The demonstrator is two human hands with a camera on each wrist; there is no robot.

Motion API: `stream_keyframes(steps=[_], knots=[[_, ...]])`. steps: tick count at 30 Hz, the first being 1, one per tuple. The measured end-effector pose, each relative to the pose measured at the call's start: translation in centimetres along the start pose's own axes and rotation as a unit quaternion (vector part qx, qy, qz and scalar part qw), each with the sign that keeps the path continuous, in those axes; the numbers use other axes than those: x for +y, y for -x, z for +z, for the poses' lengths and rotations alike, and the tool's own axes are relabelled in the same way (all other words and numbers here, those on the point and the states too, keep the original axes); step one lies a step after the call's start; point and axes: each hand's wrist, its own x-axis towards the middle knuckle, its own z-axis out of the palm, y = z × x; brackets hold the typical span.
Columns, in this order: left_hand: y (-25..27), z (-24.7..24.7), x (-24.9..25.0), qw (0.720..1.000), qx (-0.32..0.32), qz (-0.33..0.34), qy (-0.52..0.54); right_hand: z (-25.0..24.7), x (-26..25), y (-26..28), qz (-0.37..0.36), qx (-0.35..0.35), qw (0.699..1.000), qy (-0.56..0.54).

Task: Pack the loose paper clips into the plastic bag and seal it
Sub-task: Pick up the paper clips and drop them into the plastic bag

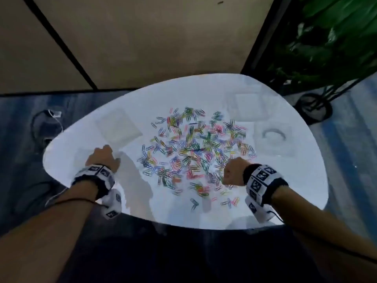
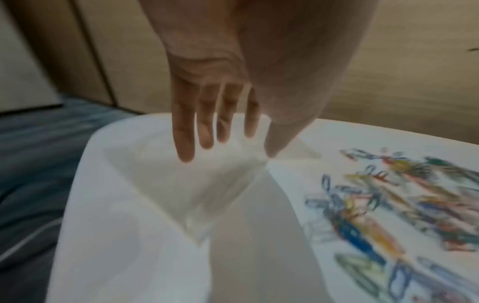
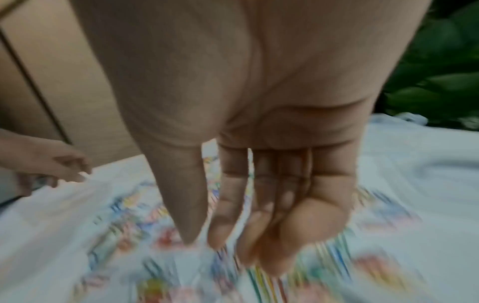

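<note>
Several coloured paper clips (image 1: 193, 152) lie spread over the middle of a white rounded table (image 1: 285, 190). My left hand (image 1: 104, 158) is at the table's left side. In the left wrist view its thumb and fingers (image 2: 233, 143) pinch a clear plastic bag (image 2: 181, 194), which rises in a tent shape beside the clips (image 2: 388, 205). My right hand (image 1: 232, 172) is at the near right edge of the pile. Its thumb and curled fingers (image 3: 225, 235) close down on blurred clips (image 3: 124, 215). The left hand (image 3: 57, 166) shows at the far left of the right wrist view.
Another clear bag (image 1: 119, 125) lies flat behind my left hand, and more clear bags (image 1: 273, 137) lie at the table's right. A potted plant (image 1: 336, 37) on a black stand (image 1: 314, 107) is beyond the right corner. Dark floor surrounds the table.
</note>
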Motion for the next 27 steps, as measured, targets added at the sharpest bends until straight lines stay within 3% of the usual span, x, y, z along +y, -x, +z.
stream_keyframes(steps=[3,6,9,13,15,18,22,27], knots=[[1.4,4.2,-0.6,0.999,0.047,-0.005,0.028,6.6,1.8,-1.1,0.125,-0.002,0.992,0.008],[3.4,6.5,-1.6,0.990,0.107,-0.006,0.094,11.6,3.0,0.1,0.205,0.067,0.968,-0.130],[6.9,5.7,-2.0,0.985,0.088,-0.018,0.147,13.6,2.0,1.7,0.236,0.119,0.934,-0.242],[12.1,2.5,-0.7,0.965,0.172,0.037,0.195,14.1,-0.2,1.2,0.237,0.194,0.893,-0.329],[13.8,0.4,-0.1,0.960,0.207,0.069,0.174,13.8,-0.4,0.5,0.217,0.226,0.889,-0.335],[16.1,-1.9,0.9,0.959,0.231,0.083,0.142,12.9,-0.4,0.5,0.173,0.234,0.896,-0.335],[17.4,-2.9,1.2,0.956,0.262,0.077,0.110,11.8,-1.1,-0.4,0.106,0.245,0.943,-0.201],[16.8,-1.7,2.0,0.952,0.280,0.094,0.086,11.4,-2.2,-2.6,0.071,0.311,0.942,-0.107]])
